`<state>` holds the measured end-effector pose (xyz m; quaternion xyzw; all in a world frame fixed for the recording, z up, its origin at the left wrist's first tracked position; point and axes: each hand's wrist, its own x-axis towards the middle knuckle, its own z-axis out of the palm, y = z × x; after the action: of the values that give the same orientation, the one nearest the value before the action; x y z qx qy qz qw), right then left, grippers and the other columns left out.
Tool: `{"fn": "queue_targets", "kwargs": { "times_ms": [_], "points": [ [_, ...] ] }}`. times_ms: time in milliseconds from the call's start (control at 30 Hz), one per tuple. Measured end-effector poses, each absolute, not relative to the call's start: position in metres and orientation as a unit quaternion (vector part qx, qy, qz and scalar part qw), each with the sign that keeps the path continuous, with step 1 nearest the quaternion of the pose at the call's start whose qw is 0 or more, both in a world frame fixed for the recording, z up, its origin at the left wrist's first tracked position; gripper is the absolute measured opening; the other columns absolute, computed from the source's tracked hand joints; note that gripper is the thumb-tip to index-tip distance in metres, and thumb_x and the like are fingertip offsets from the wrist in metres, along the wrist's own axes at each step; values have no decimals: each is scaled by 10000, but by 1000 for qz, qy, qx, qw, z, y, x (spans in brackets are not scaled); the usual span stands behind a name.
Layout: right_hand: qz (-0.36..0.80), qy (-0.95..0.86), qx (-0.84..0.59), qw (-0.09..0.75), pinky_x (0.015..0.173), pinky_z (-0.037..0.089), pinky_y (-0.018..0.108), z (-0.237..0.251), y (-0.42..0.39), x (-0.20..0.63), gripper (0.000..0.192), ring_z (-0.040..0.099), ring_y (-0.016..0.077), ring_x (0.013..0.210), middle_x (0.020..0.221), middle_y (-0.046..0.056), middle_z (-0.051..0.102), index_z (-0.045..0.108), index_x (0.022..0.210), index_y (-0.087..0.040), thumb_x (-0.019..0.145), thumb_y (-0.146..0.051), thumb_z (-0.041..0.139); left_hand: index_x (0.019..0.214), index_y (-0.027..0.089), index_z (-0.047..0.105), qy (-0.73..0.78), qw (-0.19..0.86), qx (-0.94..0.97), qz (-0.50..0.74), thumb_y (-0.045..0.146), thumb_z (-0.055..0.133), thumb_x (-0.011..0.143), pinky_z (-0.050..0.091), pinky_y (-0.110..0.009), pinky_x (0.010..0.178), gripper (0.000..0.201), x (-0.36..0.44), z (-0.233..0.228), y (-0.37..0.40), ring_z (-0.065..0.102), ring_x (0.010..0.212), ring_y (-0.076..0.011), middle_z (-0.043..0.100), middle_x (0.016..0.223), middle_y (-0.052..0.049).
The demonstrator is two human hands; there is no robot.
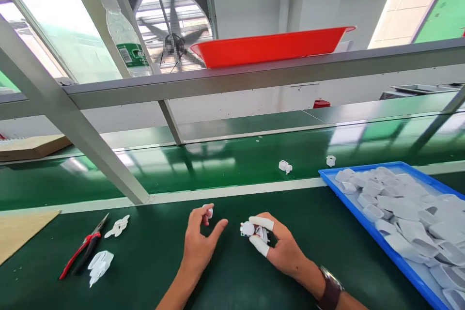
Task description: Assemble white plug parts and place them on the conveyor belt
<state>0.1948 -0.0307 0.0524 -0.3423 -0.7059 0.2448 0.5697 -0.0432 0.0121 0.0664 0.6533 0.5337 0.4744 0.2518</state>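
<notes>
My right hand [281,242], with white finger cots on thumb and forefinger, pinches a small white plastic assembly [256,230]. The assembly has a round disc at its left end; the fingers cover part of the rest. To its left is my left hand [201,237], thumb held apart and fingers curled around a small white piece [209,212], mostly hidden. Both hands are just above the dark green worktop [163,252], apart from each other.
At the right, a blue tray [358,208] holds many white plastic shells. Red-and-black pliers [85,247] lie at left beside white parts [116,226]. Two white pieces [285,166] rest on the green belt beyond. Overhead, a metal shelf carries a red tray [272,48] and a plastic bottle [125,38].
</notes>
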Motion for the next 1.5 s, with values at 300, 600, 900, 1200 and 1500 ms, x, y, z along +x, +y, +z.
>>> {"fn": "queue_targets", "kwargs": {
  "times_ms": [300, 600, 900, 1200, 1500],
  "points": [
    [162, -734, -344, 562, 826, 588, 300, 54, -35, 191, 391, 672, 193, 1002, 1158, 86, 660, 566, 1298, -272, 944, -108, 570, 1242, 232, 648, 550, 160, 728, 377, 351, 591, 914, 548, -504, 1039, 354, -60, 46, 40, 664, 1136, -278, 701, 1240, -76],
    [93, -762, -322, 554, 796, 608, 358, 71, -46, 189, 480, 667, 206, 938, 1104, 89, 681, 514, 1349, -265, 927, -42, 568, 1311, 215, 570, 309, 45, 833, 456, 197, 608, 984, 610, -358, 925, 329, -22, 71, -9, 692, 1049, -214, 709, 1137, -93],
    [-34, -814, -307, 492, 853, 622, 429, 70, -51, 190, 583, 682, 245, 975, 1121, 131, 706, 465, 1464, -183, 918, -18, 584, 1311, 151, 580, 241, 47, 836, 491, 72, 661, 926, 594, -380, 950, 402, -22, 75, -14, 663, 1083, -232, 695, 1181, -131],
    [-72, -817, -328, 468, 886, 627, 458, 74, -55, 190, 528, 681, 252, 965, 1086, 125, 720, 505, 1415, -162, 908, -34, 580, 1353, 147, 551, 244, 56, 845, 472, 42, 653, 924, 585, -406, 961, 453, -20, 72, -14, 637, 1115, -240, 679, 1206, -142],
    [-58, -816, -325, 474, 850, 632, 445, 78, -54, 188, 551, 674, 246, 948, 1081, 120, 711, 479, 1446, -182, 920, -32, 549, 1350, 160, 560, 240, 65, 850, 464, 70, 639, 938, 596, -412, 941, 429, -20, 74, -15, 658, 1086, -245, 691, 1189, -141]
  ]
}}
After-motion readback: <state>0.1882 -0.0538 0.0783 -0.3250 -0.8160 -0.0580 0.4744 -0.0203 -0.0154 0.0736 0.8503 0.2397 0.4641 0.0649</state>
